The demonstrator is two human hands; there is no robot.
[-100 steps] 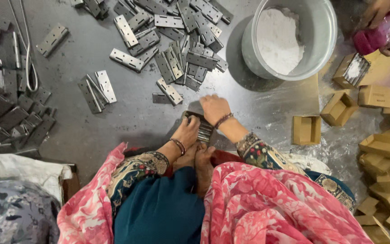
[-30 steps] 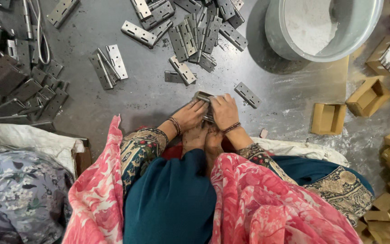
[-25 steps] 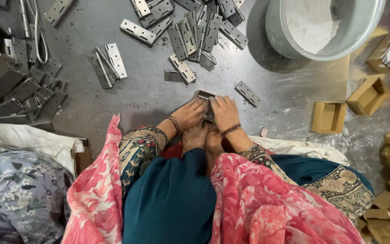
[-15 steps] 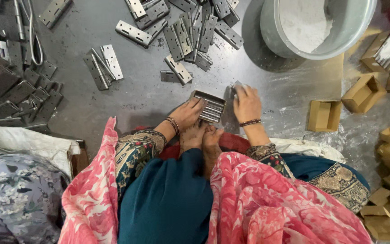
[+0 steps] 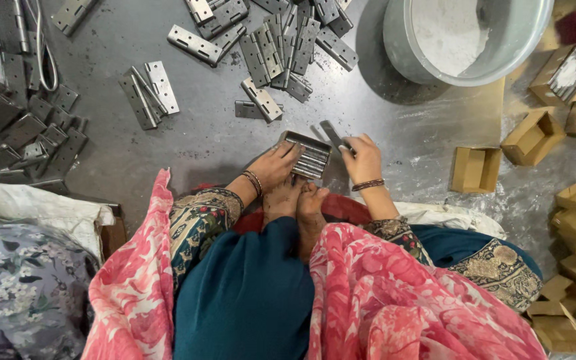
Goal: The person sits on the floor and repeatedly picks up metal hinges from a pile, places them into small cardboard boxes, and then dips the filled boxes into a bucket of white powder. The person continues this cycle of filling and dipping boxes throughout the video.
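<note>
Presently: my left hand (image 5: 276,167) steadies hinge stack (image 5: 308,155) on the floor (image 5: 208,143), fingers curled around it; right hand (image 5: 363,157) pinches one loose hinge (image 5: 335,135) beside the stack.

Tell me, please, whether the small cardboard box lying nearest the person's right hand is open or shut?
Open: the small cardboard box shows its hollow inside, with no lid over it.

Workshop floor: scattered metal hinges (image 5: 281,40), cardboard boxes (image 5: 475,168).

Right hand (image 5: 363,157): we pulled it off the stack and picked up a loose hinge (image 5: 335,137).
Left hand (image 5: 276,167): we tipped the hinge stack (image 5: 308,155) up.
</note>
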